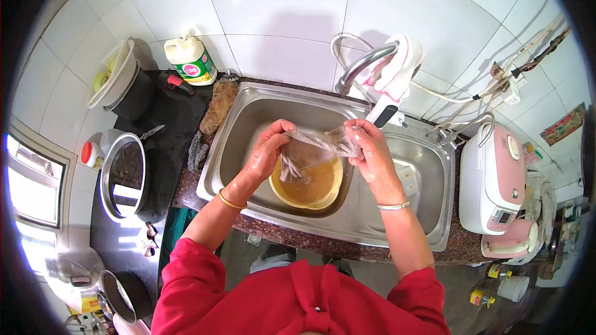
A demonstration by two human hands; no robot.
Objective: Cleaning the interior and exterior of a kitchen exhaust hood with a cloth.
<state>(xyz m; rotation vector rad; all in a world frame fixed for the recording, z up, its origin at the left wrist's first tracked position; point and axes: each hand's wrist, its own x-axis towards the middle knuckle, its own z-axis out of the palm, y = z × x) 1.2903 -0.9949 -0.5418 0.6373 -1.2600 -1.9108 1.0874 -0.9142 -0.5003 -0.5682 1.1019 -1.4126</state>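
Observation:
A wet greyish-brown cloth [321, 142] is stretched between my two hands above the left bowl of a stainless steel double sink [247, 111]. My left hand [268, 149] pinches one end of it, and a loose part dangles below those fingers. The other end is gripped by my right hand [370, 151], which is wet. Beneath the cloth, a yellow plastic basin [328, 200] holds murky, brownish water. Behind my right hand, the curved metal faucet [368, 63] arches over the sink's back edge, with a white, red-edged towel [398, 67] draped on it.
Left of the sink are a brown scrubbing cloth [219, 107], a grey scourer [198, 151], a detergent jug [191, 63] and a large metal-rimmed pot [104, 181]. A pink and white rice cooker [493, 177] stands at the right. Bottles [482, 298] lie on the floor.

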